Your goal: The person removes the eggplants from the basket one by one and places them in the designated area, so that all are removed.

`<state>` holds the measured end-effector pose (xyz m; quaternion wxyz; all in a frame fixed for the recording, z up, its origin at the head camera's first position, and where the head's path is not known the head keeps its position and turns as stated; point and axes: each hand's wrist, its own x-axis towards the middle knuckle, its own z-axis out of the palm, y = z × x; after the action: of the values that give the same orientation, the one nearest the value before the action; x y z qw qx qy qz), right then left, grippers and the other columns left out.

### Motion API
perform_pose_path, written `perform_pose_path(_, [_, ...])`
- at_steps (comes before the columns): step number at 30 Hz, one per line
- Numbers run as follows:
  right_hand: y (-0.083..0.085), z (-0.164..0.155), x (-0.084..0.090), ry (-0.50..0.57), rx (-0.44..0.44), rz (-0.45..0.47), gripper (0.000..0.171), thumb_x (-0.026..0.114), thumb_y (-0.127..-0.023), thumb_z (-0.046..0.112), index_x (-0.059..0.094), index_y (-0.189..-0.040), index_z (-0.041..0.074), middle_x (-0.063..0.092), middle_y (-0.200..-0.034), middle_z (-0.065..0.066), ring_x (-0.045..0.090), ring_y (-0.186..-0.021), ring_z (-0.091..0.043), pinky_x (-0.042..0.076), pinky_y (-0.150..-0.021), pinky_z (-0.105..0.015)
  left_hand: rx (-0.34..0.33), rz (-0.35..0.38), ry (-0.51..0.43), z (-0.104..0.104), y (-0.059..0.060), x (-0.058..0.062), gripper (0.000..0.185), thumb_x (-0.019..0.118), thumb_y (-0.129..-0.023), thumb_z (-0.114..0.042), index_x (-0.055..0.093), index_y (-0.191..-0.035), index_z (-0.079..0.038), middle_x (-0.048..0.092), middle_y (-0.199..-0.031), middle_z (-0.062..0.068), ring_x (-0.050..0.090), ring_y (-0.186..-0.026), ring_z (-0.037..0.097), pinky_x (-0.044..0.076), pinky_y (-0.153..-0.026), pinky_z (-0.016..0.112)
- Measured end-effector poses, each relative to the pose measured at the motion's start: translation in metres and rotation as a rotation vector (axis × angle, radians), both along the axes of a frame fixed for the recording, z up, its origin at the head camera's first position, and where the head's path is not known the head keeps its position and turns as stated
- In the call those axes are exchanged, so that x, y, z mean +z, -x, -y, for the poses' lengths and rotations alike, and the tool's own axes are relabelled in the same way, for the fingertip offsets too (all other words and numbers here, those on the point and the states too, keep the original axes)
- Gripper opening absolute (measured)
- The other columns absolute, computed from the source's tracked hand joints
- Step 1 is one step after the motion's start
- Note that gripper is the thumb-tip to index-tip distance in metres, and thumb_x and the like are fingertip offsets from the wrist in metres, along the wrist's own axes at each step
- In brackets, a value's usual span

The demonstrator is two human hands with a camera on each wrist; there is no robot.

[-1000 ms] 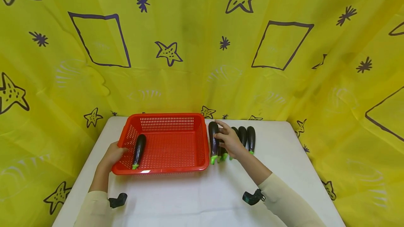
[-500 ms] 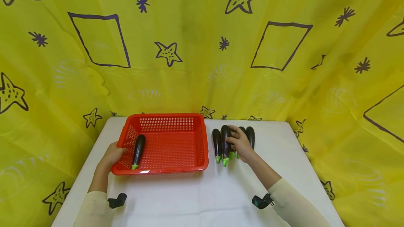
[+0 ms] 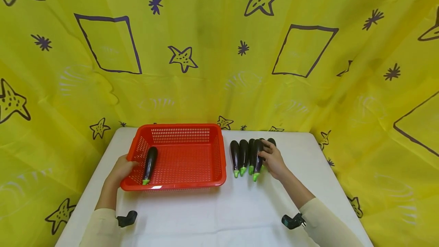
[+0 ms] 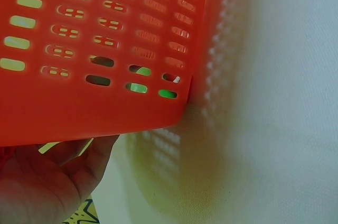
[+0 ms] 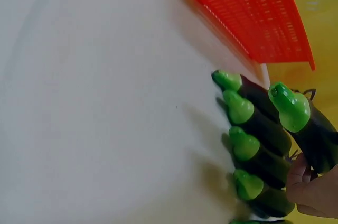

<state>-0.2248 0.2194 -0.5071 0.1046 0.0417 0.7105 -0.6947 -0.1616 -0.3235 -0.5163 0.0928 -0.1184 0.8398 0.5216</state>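
Note:
My left hand (image 3: 122, 168) grips the left rim of a red plastic basket (image 3: 186, 184); in the left wrist view, curled fingers (image 4: 92, 168) show under that rim. One dark eggplant (image 3: 150, 163) lies in the basket near its left wall. To the basket's right, my right hand (image 3: 274, 162) holds another eggplant (image 3: 257, 159) by its side, raised over a row of eggplants (image 3: 235, 157). Its green stem end (image 5: 293, 113) points toward the near side, above the others in the right wrist view. My hand partly hides the right end of the row.
A white table (image 3: 185, 216) carries everything. Yellow patterned curtain (image 3: 205, 98) surrounds its back and sides. A small black device (image 3: 127, 219) is strapped at the left wrist, and a similar device (image 3: 292, 221) at the right.
My right hand has moved rightward along the row with the held eggplant, away from the basket. More eggplants on the left of the row are now uncovered. My left hand stays on the rim.

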Motion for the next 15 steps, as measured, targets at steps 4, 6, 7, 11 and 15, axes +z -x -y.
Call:
perform_pose_path(4, [-0.001,-0.011,-0.003,0.001,-0.033,-0.005,0.069,0.049,-0.100,-0.006,0.023,-0.163,-0.002,0.031,-0.156,-0.035,0.055,-0.116,-0.028,0.053,-0.082,-0.027,-0.004,-0.004,-0.002,0.000,0.001,0.000,0.045,0.049,-0.097,-0.003,0.045,-0.134,0.021,0.064,-0.109,0.030,0.067,-0.084,0.025,0.062,-0.072,0.036])
perform_pose_path(6, [-0.001,-0.016,-0.004,0.013,-0.046,-0.010,0.069,0.049,-0.100,-0.007,0.022,-0.164,-0.002,0.030,-0.156,-0.036,0.056,-0.116,-0.028,0.055,-0.085,-0.027,-0.003,0.000,-0.003,0.000,0.001,0.000,0.045,0.049,-0.097,-0.004,0.045,-0.135,0.021,0.064,-0.109,0.030,0.067,-0.084,0.024,0.062,-0.072,0.036])
perform_pose_path(7, [-0.001,-0.019,-0.004,0.019,-0.052,-0.009,0.069,0.049,-0.100,-0.007,0.022,-0.164,-0.002,0.030,-0.157,-0.036,0.057,-0.115,-0.027,0.055,-0.085,-0.027,-0.003,0.001,-0.004,0.000,0.000,0.000,0.045,0.049,-0.097,-0.004,0.045,-0.135,0.021,0.064,-0.109,0.030,0.067,-0.084,0.024,0.062,-0.072,0.036])
perform_pose_path(11, [-0.002,-0.029,-0.003,0.011,-0.067,-0.003,0.071,0.048,-0.101,-0.005,0.019,-0.166,0.001,0.028,-0.159,-0.035,0.059,-0.110,-0.021,0.055,-0.083,-0.026,0.000,0.001,-0.005,0.000,0.000,-0.001,0.044,0.049,-0.098,-0.003,0.045,-0.135,0.021,0.064,-0.108,0.030,0.067,-0.083,0.024,0.062,-0.072,0.037])
perform_pose_path(15, [-0.001,-0.037,-0.001,0.008,-0.071,-0.001,0.071,0.045,-0.103,-0.004,0.015,-0.167,0.002,0.027,-0.158,-0.034,0.058,-0.109,-0.016,0.054,-0.088,-0.026,-0.002,-0.005,-0.008,-0.001,0.000,0.000,0.045,0.049,-0.098,-0.003,0.044,-0.135,0.021,0.064,-0.109,0.031,0.067,-0.085,0.025,0.062,-0.073,0.037])
